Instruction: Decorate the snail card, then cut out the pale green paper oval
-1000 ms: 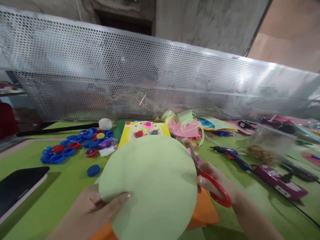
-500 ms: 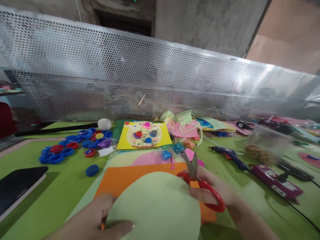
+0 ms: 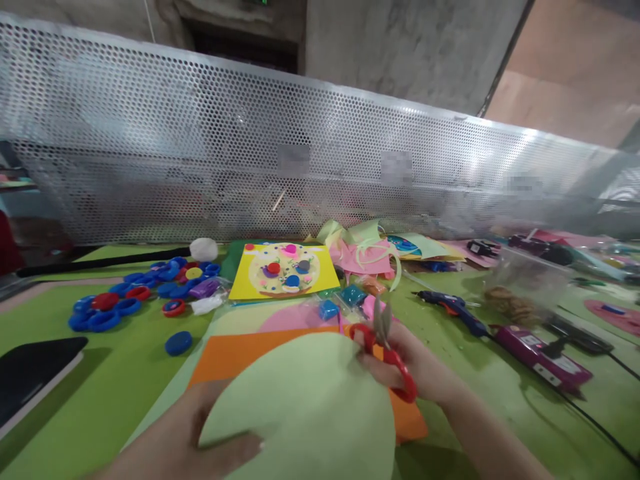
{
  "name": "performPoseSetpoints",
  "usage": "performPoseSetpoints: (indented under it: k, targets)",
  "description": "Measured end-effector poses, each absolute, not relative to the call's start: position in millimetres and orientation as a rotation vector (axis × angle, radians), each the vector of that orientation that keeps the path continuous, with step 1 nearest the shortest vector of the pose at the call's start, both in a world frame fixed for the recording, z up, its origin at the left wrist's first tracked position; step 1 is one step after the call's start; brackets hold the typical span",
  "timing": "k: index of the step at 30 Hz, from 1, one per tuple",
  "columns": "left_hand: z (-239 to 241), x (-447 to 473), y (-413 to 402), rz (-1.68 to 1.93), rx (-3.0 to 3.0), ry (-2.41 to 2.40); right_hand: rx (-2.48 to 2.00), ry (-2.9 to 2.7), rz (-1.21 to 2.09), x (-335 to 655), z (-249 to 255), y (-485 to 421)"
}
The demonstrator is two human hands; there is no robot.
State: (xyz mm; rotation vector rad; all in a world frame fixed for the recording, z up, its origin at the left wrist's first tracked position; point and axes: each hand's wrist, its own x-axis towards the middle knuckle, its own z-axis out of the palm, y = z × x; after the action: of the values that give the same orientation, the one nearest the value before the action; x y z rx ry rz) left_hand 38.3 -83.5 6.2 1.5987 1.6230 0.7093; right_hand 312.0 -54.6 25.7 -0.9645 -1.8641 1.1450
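A round sheet of pale green paper [image 3: 310,407] fills the lower middle of the head view. My left hand [image 3: 200,433] grips its left edge, thumb on top and the other fingers hidden underneath. Red-handled scissors [image 3: 384,347] are in my right hand [image 3: 413,360], blades pointing up and slightly apart. The fingers of that hand wrap around the handles beside the disc's upper right edge. Beneath the disc lies an orange sheet [image 3: 230,357], over paler sheets. Just beyond the scissors sit small packets of coloured clay, one of them blue [image 3: 329,309].
Behind the sheets lies a yellow card [image 3: 243,283] with a decorated circle. Blue and red bottle caps [image 3: 105,313] and a dark tablet-like object [image 3: 37,373] are at left. A glue gun [image 3: 453,310] and purple power strip [image 3: 543,357] lie at right. A perforated metal panel [image 3: 225,153] stands behind.
The scissors have swung leftward and their blades have come closer together. My right hand has moved left, nearer the disc's edge. The whole view has shifted slightly.
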Motion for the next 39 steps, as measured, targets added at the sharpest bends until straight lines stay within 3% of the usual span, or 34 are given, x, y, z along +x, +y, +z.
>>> performPoseSetpoints:
  k: [6,21,39]
  targets:
    - [15,42,-73,0.756,1.526,1.317,-0.934,-1.627,1.241,321,21,-55]
    - [23,35,-74,0.936,1.425,1.445,-1.158,-1.860,1.231,325,39,-59]
    - [27,39,-78,0.960,1.331,1.466,-1.050,-1.917,1.372,327,32,-58]
